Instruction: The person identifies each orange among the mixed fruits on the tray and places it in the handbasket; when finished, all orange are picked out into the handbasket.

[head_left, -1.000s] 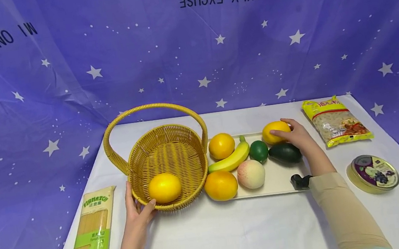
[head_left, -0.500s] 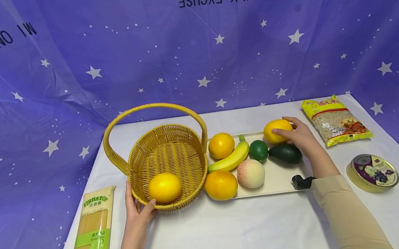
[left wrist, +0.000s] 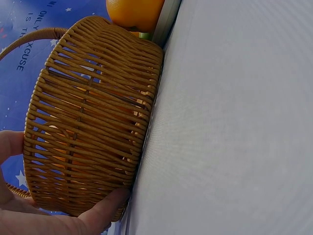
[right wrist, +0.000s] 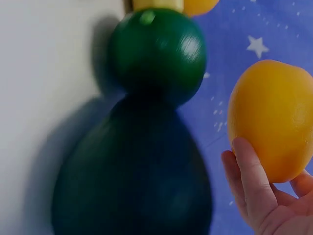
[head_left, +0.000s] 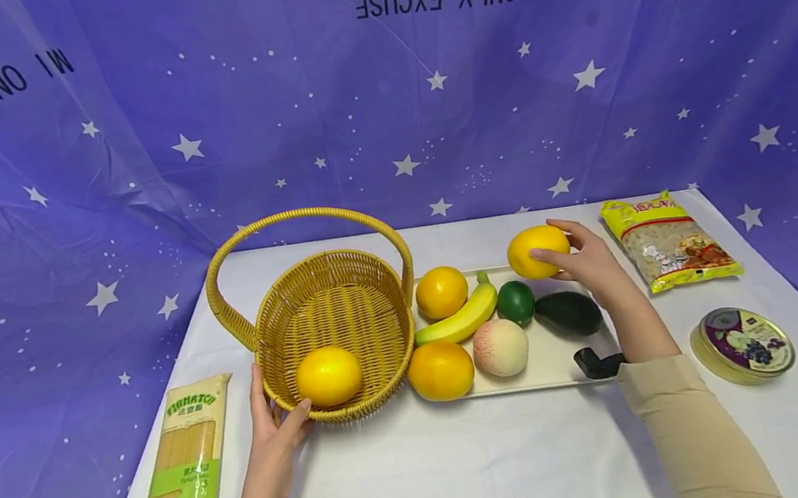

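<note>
My left hand (head_left: 276, 442) holds the near left side of a wicker basket (head_left: 348, 323), its thumb at the rim; in the left wrist view, its fingers (left wrist: 105, 208) lie against the woven wall. Inside the basket rests a yellow mango (head_left: 328, 376). My right hand (head_left: 590, 262) grips another yellow mango (head_left: 538, 252) above the back of a pale tray (head_left: 558, 363). The right wrist view shows this mango (right wrist: 271, 120) off the tray, between thumb and fingers. Below it lie a dark avocado (head_left: 569, 314) and a small round green fruit (head_left: 515, 303).
Also on the tray are a banana (head_left: 461, 318), a peach (head_left: 501, 347) and two orange fruits, one behind (head_left: 442, 292) and one at the front edge (head_left: 441, 370). Spaghetti (head_left: 175, 480) lies left; a pasta bag (head_left: 670, 241) and round tin (head_left: 741, 345) stand right.
My right hand has lifted the mango from the tray beside the avocado and shifted it up and slightly left. My left hand and the basket have stayed put.
</note>
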`<state>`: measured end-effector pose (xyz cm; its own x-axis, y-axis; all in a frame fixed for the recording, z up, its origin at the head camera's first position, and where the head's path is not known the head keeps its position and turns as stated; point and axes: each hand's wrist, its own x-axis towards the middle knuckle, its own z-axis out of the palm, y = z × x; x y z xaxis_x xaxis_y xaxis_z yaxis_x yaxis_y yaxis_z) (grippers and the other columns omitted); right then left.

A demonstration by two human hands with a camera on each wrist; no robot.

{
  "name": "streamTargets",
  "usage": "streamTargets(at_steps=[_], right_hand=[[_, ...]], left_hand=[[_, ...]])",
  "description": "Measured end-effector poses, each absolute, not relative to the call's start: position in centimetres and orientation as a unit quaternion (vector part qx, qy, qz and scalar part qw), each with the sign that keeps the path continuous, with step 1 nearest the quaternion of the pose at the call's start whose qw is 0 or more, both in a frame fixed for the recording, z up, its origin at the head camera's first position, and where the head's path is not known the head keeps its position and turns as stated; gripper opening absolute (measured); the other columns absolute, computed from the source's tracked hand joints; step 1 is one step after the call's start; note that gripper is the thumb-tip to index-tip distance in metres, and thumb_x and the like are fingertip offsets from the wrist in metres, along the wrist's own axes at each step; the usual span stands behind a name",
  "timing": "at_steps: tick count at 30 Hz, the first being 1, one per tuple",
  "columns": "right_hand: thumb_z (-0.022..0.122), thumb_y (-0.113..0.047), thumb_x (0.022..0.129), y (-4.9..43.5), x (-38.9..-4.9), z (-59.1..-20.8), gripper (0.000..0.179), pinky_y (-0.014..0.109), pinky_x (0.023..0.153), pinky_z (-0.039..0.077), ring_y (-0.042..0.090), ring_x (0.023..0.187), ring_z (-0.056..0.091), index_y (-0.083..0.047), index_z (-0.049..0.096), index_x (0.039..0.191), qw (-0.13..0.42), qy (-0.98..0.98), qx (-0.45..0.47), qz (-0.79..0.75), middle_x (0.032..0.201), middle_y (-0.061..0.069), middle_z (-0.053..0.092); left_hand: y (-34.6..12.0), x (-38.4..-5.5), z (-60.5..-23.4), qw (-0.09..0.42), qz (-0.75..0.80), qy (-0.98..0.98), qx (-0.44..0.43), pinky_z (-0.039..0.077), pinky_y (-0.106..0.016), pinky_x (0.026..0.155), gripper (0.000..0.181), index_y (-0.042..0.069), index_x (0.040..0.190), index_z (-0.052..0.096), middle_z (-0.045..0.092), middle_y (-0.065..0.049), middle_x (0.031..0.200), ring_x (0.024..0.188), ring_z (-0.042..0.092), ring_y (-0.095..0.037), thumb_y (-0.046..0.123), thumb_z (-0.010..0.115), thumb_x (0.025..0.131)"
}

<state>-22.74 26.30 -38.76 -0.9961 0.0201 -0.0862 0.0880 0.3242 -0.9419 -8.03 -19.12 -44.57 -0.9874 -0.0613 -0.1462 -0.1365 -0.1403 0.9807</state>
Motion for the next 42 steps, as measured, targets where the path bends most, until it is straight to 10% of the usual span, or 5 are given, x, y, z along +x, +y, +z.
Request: streamTargets(at_steps=[42], right_hand=[[0.08,-0.037,0.078,13.5,-19.4,-37.7,0.07,0.041,0.087,0.049,0.028,0.107,0.053,-0.028,0.049,0.14,0.139,0.805,-0.141,-0.56,0.129,0.003,0.052]], left_hand=[[-19.1,-7.9,-44.5,0.026,0.745,0.662,-0.078,0.024,-0.059,0.106,0.094,0.043,0.151,-0.014,-0.019,-0.005,0.158,0.145,0.0,-0.031,0.007,0.054,0.097]])
